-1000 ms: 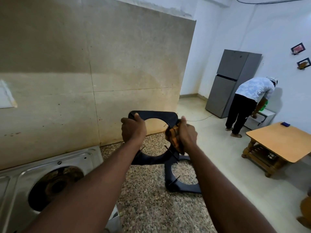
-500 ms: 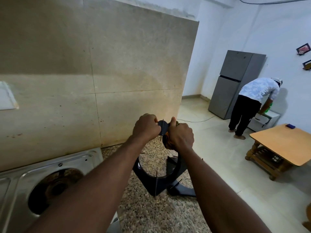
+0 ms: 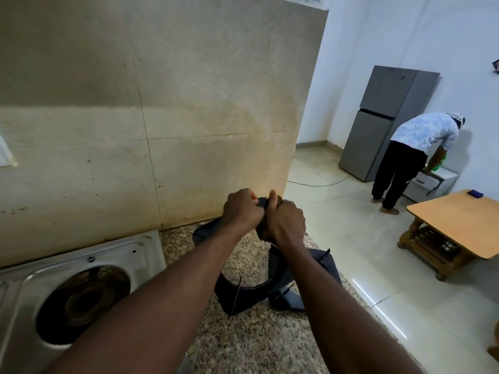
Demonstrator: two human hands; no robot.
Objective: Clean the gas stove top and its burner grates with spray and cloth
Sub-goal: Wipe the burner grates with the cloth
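A black burner grate [image 3: 244,294] stands on edge above the speckled granite counter [image 3: 251,344]. My left hand [image 3: 241,210] grips its top rim. Right beside it, my right hand [image 3: 286,221] holds a brown-orange cloth [image 3: 263,230] against the same rim. A second black grate [image 3: 322,271] lies on the counter behind and to the right, partly hidden by my right forearm. The steel stove top [image 3: 81,260] sits at the lower left with a bare, rusty burner well [image 3: 85,300]. No spray bottle is in view.
A beige tiled wall [image 3: 162,103] rises just behind the counter. The counter's right edge drops to a tiled floor. Further off are a grey fridge [image 3: 388,122], a person bent over a white drawer unit [image 3: 429,182], and a wooden table [image 3: 464,222].
The grate went from held flat facing me to tilted up on edge. Both hands came together at its top rim, the cloth hand sliding along the rim toward the left hand.
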